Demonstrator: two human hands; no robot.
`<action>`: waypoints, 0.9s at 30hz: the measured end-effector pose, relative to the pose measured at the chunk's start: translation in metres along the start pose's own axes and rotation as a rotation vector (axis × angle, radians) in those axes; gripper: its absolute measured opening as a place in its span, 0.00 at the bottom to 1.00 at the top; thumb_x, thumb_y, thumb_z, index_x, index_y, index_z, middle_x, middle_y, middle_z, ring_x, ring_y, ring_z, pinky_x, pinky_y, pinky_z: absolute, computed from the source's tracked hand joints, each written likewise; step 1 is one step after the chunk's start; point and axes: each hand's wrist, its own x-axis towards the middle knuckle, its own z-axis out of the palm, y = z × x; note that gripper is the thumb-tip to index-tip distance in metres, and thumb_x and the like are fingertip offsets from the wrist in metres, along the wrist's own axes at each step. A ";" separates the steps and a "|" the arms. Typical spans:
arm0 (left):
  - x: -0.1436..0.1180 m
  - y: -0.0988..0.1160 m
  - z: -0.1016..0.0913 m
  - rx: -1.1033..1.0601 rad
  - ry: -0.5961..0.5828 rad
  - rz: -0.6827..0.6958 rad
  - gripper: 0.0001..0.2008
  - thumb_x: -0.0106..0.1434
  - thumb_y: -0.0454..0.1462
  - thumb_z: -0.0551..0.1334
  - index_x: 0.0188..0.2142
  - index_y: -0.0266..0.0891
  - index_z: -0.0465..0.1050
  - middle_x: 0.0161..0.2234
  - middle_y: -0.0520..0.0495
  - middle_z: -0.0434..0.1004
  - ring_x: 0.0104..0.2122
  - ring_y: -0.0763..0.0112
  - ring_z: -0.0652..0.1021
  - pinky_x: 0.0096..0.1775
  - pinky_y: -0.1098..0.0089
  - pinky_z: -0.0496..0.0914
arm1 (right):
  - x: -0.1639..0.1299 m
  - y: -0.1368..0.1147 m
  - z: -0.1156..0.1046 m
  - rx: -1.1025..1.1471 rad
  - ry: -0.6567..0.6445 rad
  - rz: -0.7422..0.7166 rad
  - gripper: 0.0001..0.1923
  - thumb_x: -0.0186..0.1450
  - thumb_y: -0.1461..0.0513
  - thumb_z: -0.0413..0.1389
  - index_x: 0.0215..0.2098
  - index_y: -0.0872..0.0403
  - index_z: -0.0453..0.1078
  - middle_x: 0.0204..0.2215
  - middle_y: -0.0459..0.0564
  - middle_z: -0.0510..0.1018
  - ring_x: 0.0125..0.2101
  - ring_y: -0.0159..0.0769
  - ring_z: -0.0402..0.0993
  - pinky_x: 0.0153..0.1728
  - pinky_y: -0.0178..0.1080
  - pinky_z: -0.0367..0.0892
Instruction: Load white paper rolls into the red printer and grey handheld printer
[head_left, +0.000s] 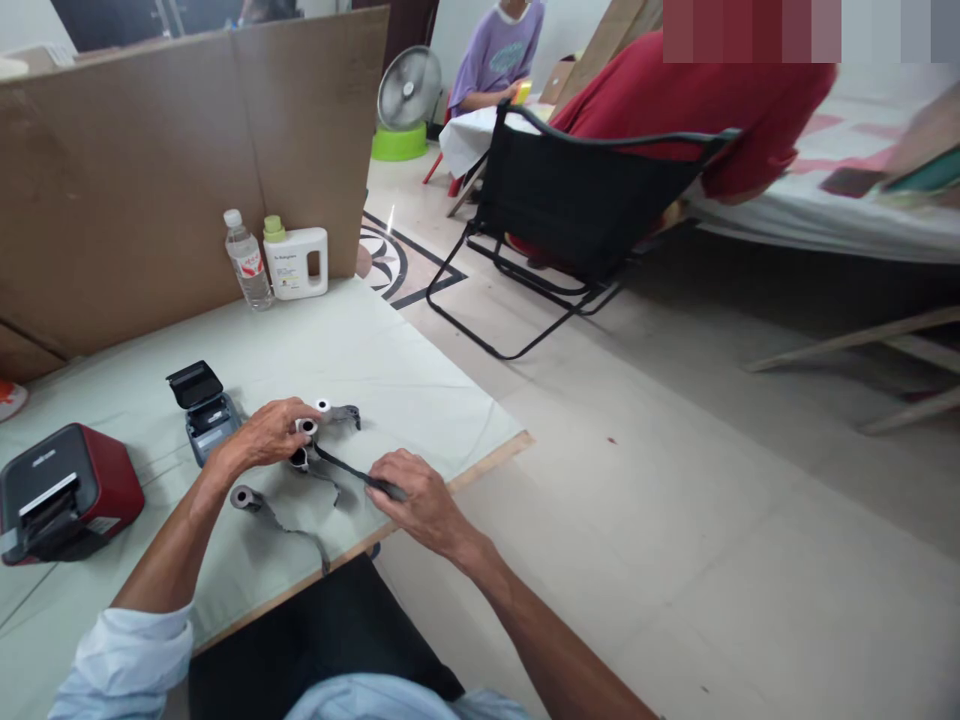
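Note:
On the light table, my left hand grips a small paper roll with its round end facing up. A dark narrow strip runs taut from that roll to my right hand, whose fingers are closed on the strip's other end near the table's front edge. Close around my left hand stand other small rolls with loose, curling grey tails: a white-ended roll behind, a roll just in front, and a grey roll nearer me. My left hand partly covers the held roll.
A small printer with its lid up stands left of my left hand. Further left is a red and black printer. A water bottle and a white jug stand by a cardboard panel. A black chair holds a person in red.

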 end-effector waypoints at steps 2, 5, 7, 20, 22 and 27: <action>-0.003 -0.001 0.000 -0.021 0.024 -0.018 0.21 0.59 0.33 0.63 0.52 0.45 0.81 0.47 0.45 0.83 0.34 0.64 0.81 0.44 0.64 0.75 | 0.004 -0.003 -0.005 0.069 0.014 0.023 0.05 0.70 0.57 0.61 0.38 0.50 0.76 0.35 0.52 0.82 0.39 0.44 0.77 0.43 0.47 0.70; -0.012 0.000 -0.001 -0.023 0.068 -0.053 0.18 0.60 0.36 0.64 0.51 0.43 0.78 0.46 0.46 0.83 0.35 0.63 0.81 0.43 0.63 0.74 | 0.017 -0.006 -0.015 0.214 0.089 0.070 0.08 0.72 0.55 0.59 0.40 0.50 0.76 0.37 0.52 0.82 0.39 0.43 0.78 0.43 0.44 0.72; -0.021 0.003 -0.003 0.017 0.109 -0.105 0.14 0.62 0.39 0.64 0.47 0.42 0.77 0.39 0.47 0.82 0.34 0.62 0.80 0.40 0.63 0.73 | 0.029 -0.004 -0.020 0.256 0.147 0.101 0.10 0.73 0.55 0.56 0.40 0.51 0.76 0.36 0.52 0.81 0.38 0.41 0.78 0.41 0.43 0.73; -0.060 0.029 0.007 0.131 0.155 -0.228 0.11 0.62 0.42 0.69 0.42 0.43 0.77 0.36 0.48 0.82 0.32 0.61 0.80 0.35 0.65 0.69 | 0.075 0.042 0.006 0.072 0.015 0.151 0.15 0.68 0.55 0.61 0.50 0.52 0.76 0.42 0.52 0.80 0.40 0.42 0.77 0.44 0.43 0.72; -0.053 0.027 0.003 0.149 0.198 -0.232 0.09 0.65 0.41 0.66 0.42 0.42 0.78 0.37 0.47 0.82 0.33 0.62 0.80 0.37 0.64 0.70 | 0.079 0.045 0.009 0.083 0.029 0.142 0.10 0.69 0.56 0.59 0.44 0.52 0.77 0.39 0.51 0.80 0.38 0.41 0.78 0.44 0.43 0.72; -0.024 0.026 -0.011 0.190 0.208 -0.172 0.11 0.66 0.36 0.63 0.48 0.40 0.79 0.46 0.43 0.82 0.39 0.61 0.81 0.46 0.61 0.72 | 0.084 0.045 0.011 0.127 0.071 0.139 0.10 0.69 0.57 0.56 0.37 0.51 0.78 0.34 0.50 0.82 0.36 0.40 0.78 0.39 0.41 0.71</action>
